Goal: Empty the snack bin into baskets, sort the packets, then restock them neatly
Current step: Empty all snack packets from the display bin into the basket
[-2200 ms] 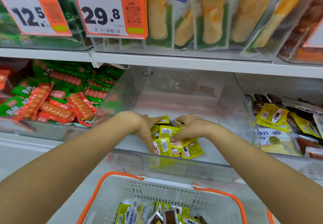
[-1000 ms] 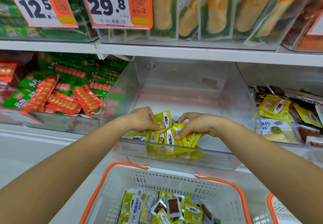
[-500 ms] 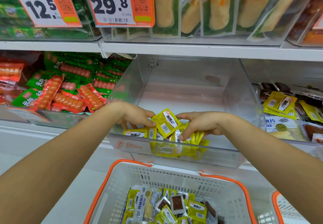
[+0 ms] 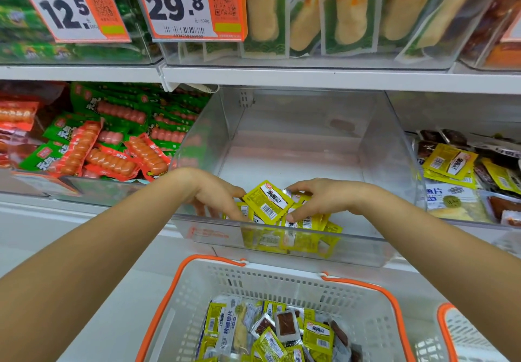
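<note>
Two orange-bordered price tags, one reading 12.5 point(image 4: 72, 6) and one reading 29.8 point(image 4: 189, 3), hang at the front edge of the upper shelf point(image 4: 282, 78). Beside them stand pale snack pouches point(image 4: 352, 9) in clear bins. On the lower shelf's left side lie red and green sausage packs point(image 4: 112, 141).
</note>
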Motion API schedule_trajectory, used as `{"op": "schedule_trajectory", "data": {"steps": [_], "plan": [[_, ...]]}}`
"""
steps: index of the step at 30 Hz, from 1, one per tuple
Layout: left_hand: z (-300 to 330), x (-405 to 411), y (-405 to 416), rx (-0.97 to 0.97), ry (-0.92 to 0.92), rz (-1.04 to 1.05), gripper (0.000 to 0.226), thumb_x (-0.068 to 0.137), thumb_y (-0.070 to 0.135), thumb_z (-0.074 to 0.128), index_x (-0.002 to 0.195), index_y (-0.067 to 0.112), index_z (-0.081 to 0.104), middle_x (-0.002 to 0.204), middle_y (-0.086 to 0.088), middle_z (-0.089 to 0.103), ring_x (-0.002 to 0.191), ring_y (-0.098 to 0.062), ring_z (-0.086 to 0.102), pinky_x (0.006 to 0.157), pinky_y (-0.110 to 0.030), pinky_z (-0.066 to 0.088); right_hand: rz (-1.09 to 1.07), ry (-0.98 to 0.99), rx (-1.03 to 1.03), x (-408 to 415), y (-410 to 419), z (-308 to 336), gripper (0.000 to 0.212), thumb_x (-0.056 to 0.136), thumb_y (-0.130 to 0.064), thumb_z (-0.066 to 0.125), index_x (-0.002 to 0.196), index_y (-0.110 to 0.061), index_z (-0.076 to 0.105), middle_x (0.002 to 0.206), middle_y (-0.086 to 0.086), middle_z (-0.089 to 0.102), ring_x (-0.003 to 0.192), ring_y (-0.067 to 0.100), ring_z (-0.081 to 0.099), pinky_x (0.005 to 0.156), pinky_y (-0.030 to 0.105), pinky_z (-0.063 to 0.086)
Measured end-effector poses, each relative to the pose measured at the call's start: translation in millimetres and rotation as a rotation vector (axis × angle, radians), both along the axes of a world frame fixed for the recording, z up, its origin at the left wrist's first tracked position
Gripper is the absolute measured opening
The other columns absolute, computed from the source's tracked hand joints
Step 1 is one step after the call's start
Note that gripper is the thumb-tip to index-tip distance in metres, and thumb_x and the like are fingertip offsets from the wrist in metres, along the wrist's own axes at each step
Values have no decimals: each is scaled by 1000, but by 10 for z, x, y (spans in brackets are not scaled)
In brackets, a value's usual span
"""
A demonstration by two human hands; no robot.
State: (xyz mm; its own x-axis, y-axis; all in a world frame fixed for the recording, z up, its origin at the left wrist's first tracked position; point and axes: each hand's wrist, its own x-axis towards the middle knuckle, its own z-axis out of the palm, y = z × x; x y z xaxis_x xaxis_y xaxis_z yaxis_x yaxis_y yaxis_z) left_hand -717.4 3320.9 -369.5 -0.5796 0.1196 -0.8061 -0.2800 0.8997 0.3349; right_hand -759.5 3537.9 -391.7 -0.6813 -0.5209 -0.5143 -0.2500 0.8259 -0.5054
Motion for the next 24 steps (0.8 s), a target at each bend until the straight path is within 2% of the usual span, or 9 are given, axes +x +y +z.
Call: {"op": "schedule_trajectory", "data": {"steps": [2, 4, 7, 10, 13, 16, 18, 21, 24], "plan": [[36, 9, -26, -22, -35, -12, 63, 82, 48, 69, 135, 35, 38, 131, 2, 54, 101, -22, 63, 84, -33, 51, 39, 31, 118, 15, 47, 35, 77, 80, -49, 70, 145, -31, 33, 142, -6, 43, 124, 18, 47, 104, 36, 42], [31, -1, -56, 0, -81, 8, 78, 77, 42, 74, 142, 36, 32, 133, 3, 54, 87, -22, 65, 82, -36, 53, 15, -20, 171, 40, 80, 57, 81, 80, -51, 68, 148, -33, 26, 141, -4, 41, 119, 22, 51, 97, 40, 49], [28, -11, -60, -9, -98, 23, 80, 83, 28, 71, 147, 37, 25, 137, 1, 51, 79, -24, 68, 75, -39, 55, -59, -130, 123, 62, 104, 42, 86, 81, -39, 72, 149, -33, 20, 126, 0, 47, 103, 25, 63, 85, 37, 56], [59, -2, -25, -84, -103, -11, 70, 84, 34, 70, 142, 37, 31, 140, 0, 47, 83, -29, 68, 73, -37, 56, -111, -116, 88, 72, 119, 5, 96, 79, -27, 76, 151, -29, 13, 120, 2, 49, 90, 22, 64, 74, 29, 57], [92, 20, 43, -162, -104, -26, 63, 83, 49, 67, 136, 34, 36, 131, -3, 49, 86, -31, 66, 68, -33, 56, -179, -130, 15, 76, 127, -29, 84, 79, -19, 76, 146, -23, 26, 118, 3, 51, 90, 22, 62, 75, 30, 56], [28, 3, 78, -284, 21, -68, 71, 86, 67, 47, 142, 27, 31, 129, -5, 46, 110, -29, 59, 85, -34, 53, -201, -180, -37, 76, 116, -61, 70, 76, -15, 77, 135, -25, 41, 122, 7, 56, 97, 24, 62, 83, 33, 54], [-67, -4, 70, -305, 130, -65, 73, 87, 72, 36, 142, 25, 33, 136, -3, 46, 113, -25, 57, 91, -32, 49, -212, -216, -73, 69, 100, -86, 64, 75, -12, 77, 128, -29, 45, 121, 9, 58, 90, 22, 60, 83, 33, 53], [-176, -9, 3, -80, 109, 69, 89, 67, 83, 50, 135, 26, 41, 134, 2, 47, 118, -20, 50, 93, -29, 42, -223, -247, -127, 42, 74, -124, 66, 74, -7, 76, 126, -31, 46, 120, 12, 59, 87, 23, 59, 86, 37, 53], [-184, -44, -32, 39, 78, 112, 108, 60, 67, 76, 147, 24, 29, 149, 2, 35, 129, -21, 45, 107, -30, 38, -244, -275, -164, 31, 69, -124, 72, 77, -7, 74, 136, -31, 41, 121, 10, 59, 88, 21, 57, 82, 33, 50]]}}
